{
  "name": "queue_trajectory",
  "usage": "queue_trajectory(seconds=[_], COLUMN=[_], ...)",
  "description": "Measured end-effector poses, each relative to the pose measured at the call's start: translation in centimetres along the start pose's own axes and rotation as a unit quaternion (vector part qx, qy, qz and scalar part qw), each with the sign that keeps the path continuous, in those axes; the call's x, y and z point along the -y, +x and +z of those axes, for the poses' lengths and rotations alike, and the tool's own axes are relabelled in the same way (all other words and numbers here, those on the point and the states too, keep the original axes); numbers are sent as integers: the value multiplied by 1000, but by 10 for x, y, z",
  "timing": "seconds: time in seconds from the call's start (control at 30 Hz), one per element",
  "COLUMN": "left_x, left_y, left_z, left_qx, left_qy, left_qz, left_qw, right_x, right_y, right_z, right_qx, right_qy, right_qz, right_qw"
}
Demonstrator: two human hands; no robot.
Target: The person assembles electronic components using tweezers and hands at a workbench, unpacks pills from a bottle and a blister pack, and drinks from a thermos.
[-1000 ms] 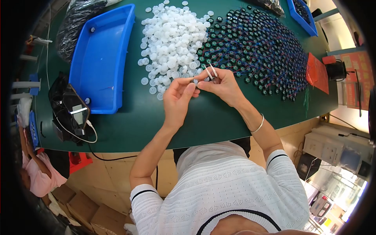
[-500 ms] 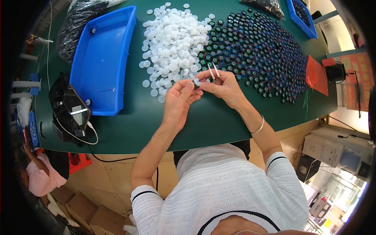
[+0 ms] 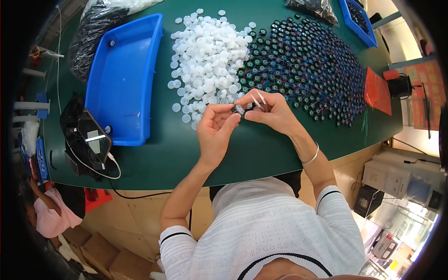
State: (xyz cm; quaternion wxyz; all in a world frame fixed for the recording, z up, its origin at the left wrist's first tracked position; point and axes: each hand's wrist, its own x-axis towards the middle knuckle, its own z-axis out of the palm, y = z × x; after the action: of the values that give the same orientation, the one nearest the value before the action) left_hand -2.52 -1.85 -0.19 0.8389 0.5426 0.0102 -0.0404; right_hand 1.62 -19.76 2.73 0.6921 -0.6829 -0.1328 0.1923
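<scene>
My left hand [image 3: 216,131] pinches a small dark part with a whitish piece on it [image 3: 240,109], over the green table. Close beside it, my right hand [image 3: 273,113] has its fingertips at the same part and also holds white-tipped tweezers [image 3: 258,99], their tips pointing up and away. Just beyond my hands lies a pile of translucent white plastic discs [image 3: 205,56]. To the right of the discs spreads a large heap of small round dark-green parts with red and blue wires [image 3: 303,65]. Fingers partly cover the held part.
A blue tray [image 3: 122,79] with a few small pieces stands at the left, beside a black device with a white cable [image 3: 93,140]. A smaller blue bin [image 3: 358,21] and a red-orange sheet [image 3: 377,91] are at the right. Another person in pink [image 3: 56,212] is at the lower left.
The whitish piece and dark part between my fingertips show more clearly than a second ago. Both hands stay together; they and the table contents sit slightly lower in view.
</scene>
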Motion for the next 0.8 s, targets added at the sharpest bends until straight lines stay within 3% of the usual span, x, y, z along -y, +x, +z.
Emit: queue_trajectory(seconds=[0.2, 0.27, 0.4, 0.47, 0.53, 0.6, 0.67, 0.73, 0.8], left_x=[3, 3, 6, 6, 1, -7, -8, -10, -10], left_y=[-4, -5, -3, -3, 3, 5, 5, 5, 6], left_z=[0, 1, -1, 2, -1, 0, 1, 5, 5], left_qx=[-4, -5, 11, 11, 43, 29, 43, 47, 49], left_qy=[28, 187, 305, 30, -18, -127, -132, -124, -113], left_qz=[3, 111, 203, 38, 16, -54, -58, -73, -84], left_qw=[1000, 976, 931, 999, 999, 990, 989, 989, 989], right_x=[-18, -20, -18, -12, 5, 6, 4, -2, -3], right_y=[1, 0, 1, -1, -4, -3, -7, -6, -7], right_z=[1, 3, 5, 3, 3, 5, 1, 5, 9], right_qx=[-18, -22, -27, -29, -41, -57, -49, -54, -98], right_qy=[-4, 5, -20, -40, 79, 140, 23, -45, -172], right_qz=[-35, -50, -61, -73, 9, -35, -17, -71, -186], right_qw=[999, 998, 998, 996, 996, 988, 998, 995, 963])
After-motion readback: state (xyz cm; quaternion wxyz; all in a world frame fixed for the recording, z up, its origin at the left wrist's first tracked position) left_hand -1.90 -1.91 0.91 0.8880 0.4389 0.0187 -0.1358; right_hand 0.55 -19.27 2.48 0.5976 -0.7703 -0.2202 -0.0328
